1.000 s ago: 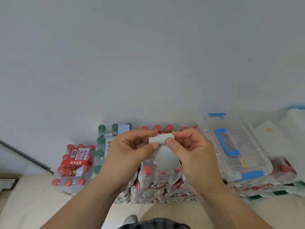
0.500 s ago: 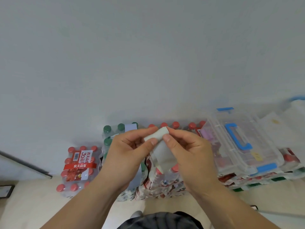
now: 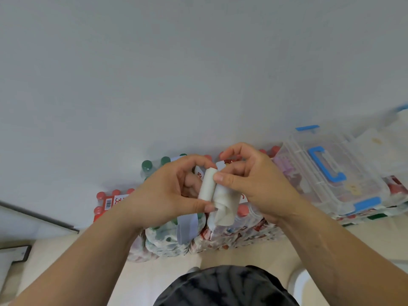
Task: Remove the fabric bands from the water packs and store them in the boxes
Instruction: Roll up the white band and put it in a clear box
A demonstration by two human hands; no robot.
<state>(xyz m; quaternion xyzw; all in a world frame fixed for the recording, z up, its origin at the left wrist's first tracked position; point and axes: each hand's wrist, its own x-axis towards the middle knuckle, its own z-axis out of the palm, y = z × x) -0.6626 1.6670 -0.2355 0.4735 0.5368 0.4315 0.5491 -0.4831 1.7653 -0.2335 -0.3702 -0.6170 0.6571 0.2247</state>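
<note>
A white fabric band [image 3: 207, 186], partly rolled, is held in front of me above the water packs. My left hand [image 3: 167, 191] grips the rolled part between thumb and fingers. My right hand [image 3: 251, 184] pinches the band's loose end [image 3: 225, 208], which hangs down in a fold. Beneath my hands lie shrink-wrapped water packs [image 3: 231, 233] with red and green caps against the wall. Another pale band [image 3: 187, 226] wraps a green-capped pack. A clear plastic box [image 3: 331, 173] with a blue handle and blue latches sits shut on packs at the right.
A grey wall fills the upper view. A separate red-capped pack [image 3: 108, 202] stands at the left on the beige floor. White bags or sheets [image 3: 379, 146] lie at the far right. A dark flat object [image 3: 19, 252] lies on the floor at the left.
The roll has turned from lying crosswise to standing nearly upright between my hands, and the loose end hangs lower. My view has shifted slightly to the left and closer.
</note>
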